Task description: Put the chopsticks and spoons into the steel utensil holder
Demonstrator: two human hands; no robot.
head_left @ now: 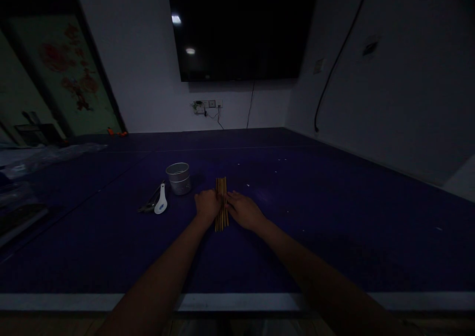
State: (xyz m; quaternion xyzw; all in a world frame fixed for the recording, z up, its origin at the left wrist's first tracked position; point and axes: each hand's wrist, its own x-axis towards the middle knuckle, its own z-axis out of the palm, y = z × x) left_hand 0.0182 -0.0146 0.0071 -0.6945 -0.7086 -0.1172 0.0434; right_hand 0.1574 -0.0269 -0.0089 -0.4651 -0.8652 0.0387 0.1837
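A row of slim wooden chopsticks [221, 221] lies side by side on the purple tabletop, their ends pointing away from me and toward me. My left hand [208, 205] is curled against their left side, its fingers closed around the middle of the row. From the right, my right hand [245, 211] reaches in with fingers stretched and slightly apart, the tips touching the rightmost sticks. The hands cover part of the row's middle. Left of my left hand stands an upright grey metal cup [179, 181]. Beside the cup lies a white soup spoon [161, 203] with a blue pattern.
Dark metal utensils [149, 205] lie partly beneath the spoon. Crumpled clear plastic [55, 154] spreads over the left side. Small white scraps [248, 185] dot the purple tabletop [334, 217], which has a pale front edge [237, 301]. A large black screen [245, 29] hangs behind.
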